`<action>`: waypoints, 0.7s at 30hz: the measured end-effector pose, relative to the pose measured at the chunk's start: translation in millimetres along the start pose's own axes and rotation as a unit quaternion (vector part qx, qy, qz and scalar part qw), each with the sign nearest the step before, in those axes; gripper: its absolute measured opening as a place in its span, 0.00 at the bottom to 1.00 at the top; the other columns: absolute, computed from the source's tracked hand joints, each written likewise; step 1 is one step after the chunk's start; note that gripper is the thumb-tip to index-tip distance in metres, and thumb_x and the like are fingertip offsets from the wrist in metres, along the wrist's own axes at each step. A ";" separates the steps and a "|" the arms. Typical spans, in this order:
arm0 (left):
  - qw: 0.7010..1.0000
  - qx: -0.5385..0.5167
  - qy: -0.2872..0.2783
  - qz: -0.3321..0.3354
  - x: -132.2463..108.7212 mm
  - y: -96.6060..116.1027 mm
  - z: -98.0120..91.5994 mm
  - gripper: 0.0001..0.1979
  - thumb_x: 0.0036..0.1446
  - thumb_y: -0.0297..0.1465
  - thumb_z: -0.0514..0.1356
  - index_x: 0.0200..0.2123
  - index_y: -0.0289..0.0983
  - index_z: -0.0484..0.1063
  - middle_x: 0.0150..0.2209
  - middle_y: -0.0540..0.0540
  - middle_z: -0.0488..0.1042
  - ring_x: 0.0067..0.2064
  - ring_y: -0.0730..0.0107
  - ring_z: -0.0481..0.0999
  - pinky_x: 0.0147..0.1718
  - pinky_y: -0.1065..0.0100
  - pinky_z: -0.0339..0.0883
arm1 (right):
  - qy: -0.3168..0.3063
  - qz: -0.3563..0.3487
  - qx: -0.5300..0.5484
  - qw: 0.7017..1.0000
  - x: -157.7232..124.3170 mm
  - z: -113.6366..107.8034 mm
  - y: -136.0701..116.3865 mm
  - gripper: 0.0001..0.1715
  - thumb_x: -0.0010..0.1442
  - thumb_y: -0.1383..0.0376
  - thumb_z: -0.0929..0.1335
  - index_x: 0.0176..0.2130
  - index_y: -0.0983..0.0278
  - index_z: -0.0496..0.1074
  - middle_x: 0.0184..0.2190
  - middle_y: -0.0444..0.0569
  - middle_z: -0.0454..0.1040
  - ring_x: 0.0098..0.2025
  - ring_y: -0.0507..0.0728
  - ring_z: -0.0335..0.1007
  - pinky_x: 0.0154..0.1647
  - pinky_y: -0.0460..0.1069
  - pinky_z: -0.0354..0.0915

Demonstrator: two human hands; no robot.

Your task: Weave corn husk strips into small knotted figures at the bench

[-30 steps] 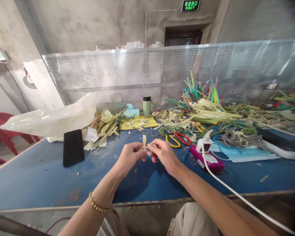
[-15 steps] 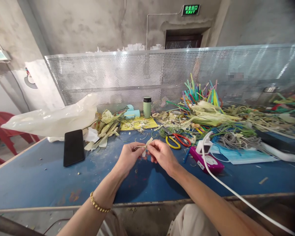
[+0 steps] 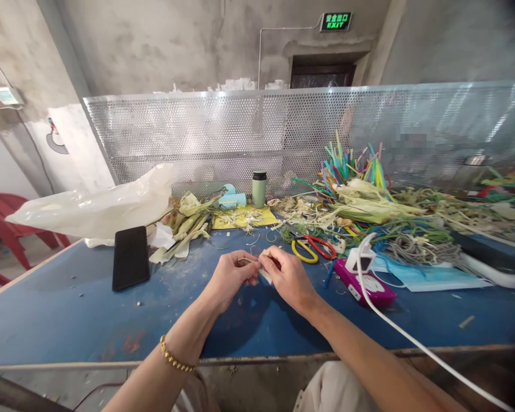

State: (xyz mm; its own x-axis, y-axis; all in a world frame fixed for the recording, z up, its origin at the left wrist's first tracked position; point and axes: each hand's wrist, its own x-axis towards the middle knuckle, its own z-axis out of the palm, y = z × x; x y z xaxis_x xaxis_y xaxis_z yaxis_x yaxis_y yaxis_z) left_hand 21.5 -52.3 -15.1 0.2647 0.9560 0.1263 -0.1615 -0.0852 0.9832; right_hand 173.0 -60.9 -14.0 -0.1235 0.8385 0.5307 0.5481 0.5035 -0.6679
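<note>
Over the blue table, my left hand (image 3: pixel 230 277) and my right hand (image 3: pixel 290 279) meet fingertip to fingertip. Both are closed in a pinch on a small pale strip (image 3: pixel 266 276) that looks like dried corn husk. One end of it shows below my right fingers, and a thin cord-like part curves along my left fingers. Most of the strip is covered by the fingertips. Beyond my right hand lie scissors (image 3: pixel 304 252) with one yellow and one red handle. Past my hands, a yellow sheet (image 3: pixel 264 217) bears several small pale husk pieces (image 3: pixel 249 218).
A black phone (image 3: pixel 131 258) and bundled husks (image 3: pixel 191 220) lie left, beside a plastic bag (image 3: pixel 98 206). A green bottle (image 3: pixel 259 190) stands behind. Right are a purple power strip (image 3: pixel 375 290), white cable (image 3: pixel 405 337), blue mask (image 3: pixel 444 277) and husk heap (image 3: pixel 364 200).
My fingertips have drawn closer together around the strip. Its pale end now points down below my right fingers, and less of it shows above. The view has shifted slightly.
</note>
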 end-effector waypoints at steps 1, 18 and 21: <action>1.000 0.005 -0.003 -0.005 -0.5 0.3 0.3 0.14 0.44 0.36 0.70 0.28 0.32 0.74 0.22 0.50 0.72 0.23 0.75 0.68 0.25 0.71 0.62 | 0.007 -0.018 -0.021 1.000 0.1 -0.1 0.4 0.15 0.64 0.61 0.62 0.27 0.63 0.65 0.21 0.43 0.67 0.23 0.51 0.61 0.27 0.46 0.56; 0.999 0.001 -0.044 0.007 -0.1 -3.0 -3.0 0.11 0.48 0.33 0.67 0.33 0.31 0.77 0.26 0.46 0.75 0.26 0.73 0.72 0.28 0.70 0.63 | 0.015 -0.011 -0.015 1.000 1.7 -3.4 2.6 0.14 0.64 0.62 0.63 0.27 0.62 0.66 0.22 0.43 0.68 0.23 0.51 0.60 0.27 0.45 0.56; 0.999 -0.006 -0.042 0.017 1.1 -3.3 -3.9 0.12 0.47 0.33 0.68 0.33 0.30 0.77 0.28 0.45 0.76 0.27 0.73 0.72 0.29 0.70 0.63 | -0.013 0.009 0.056 0.998 2.9 -3.6 4.1 0.13 0.65 0.59 0.63 0.31 0.63 0.68 0.23 0.43 0.70 0.24 0.51 0.63 0.27 0.45 0.58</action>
State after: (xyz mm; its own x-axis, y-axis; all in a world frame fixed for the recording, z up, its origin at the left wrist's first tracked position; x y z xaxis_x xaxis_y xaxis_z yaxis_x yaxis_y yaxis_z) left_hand 18.6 -49.9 -18.7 0.3372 0.9259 0.1702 -0.1832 -0.1128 0.9766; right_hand 177.9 -57.2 -13.3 -0.1374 0.8522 0.5048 0.4551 0.5070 -0.7320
